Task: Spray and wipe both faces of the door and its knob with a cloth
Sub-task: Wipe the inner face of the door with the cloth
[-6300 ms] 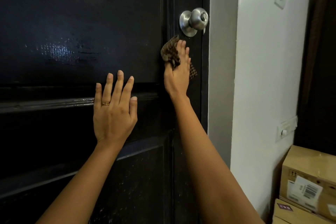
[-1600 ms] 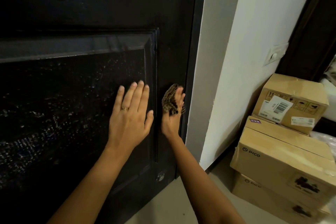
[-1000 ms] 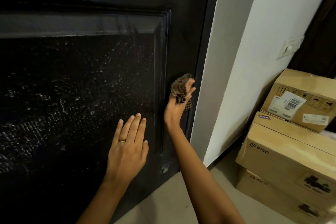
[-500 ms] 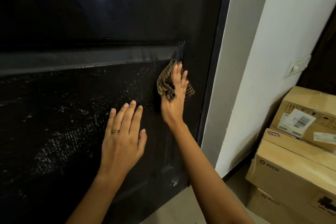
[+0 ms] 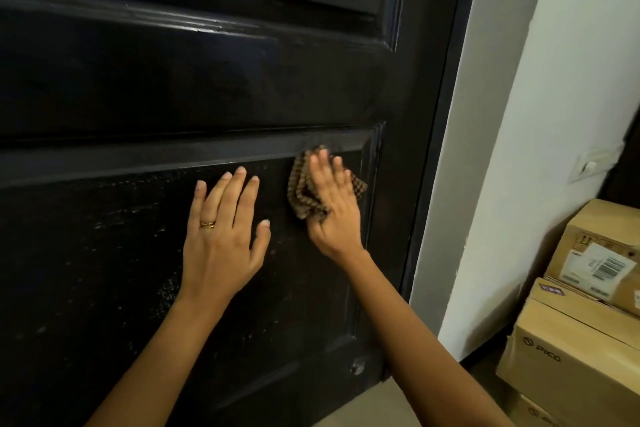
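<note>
With straight fingers [image 5: 320, 166] the right hand [image 5: 334, 208] presses the cloth [image 5: 302, 196] on the door [image 5: 207, 80], left hand [image 5: 221, 243] flat beside it; even pressure should follow the panel corner and groove.

A person's right hand [image 5: 332, 208] presses a checked cloth [image 5: 302, 196] against the black door [image 5: 207, 80], the left hand [image 5: 221, 243] spread flat just beside it.
</note>
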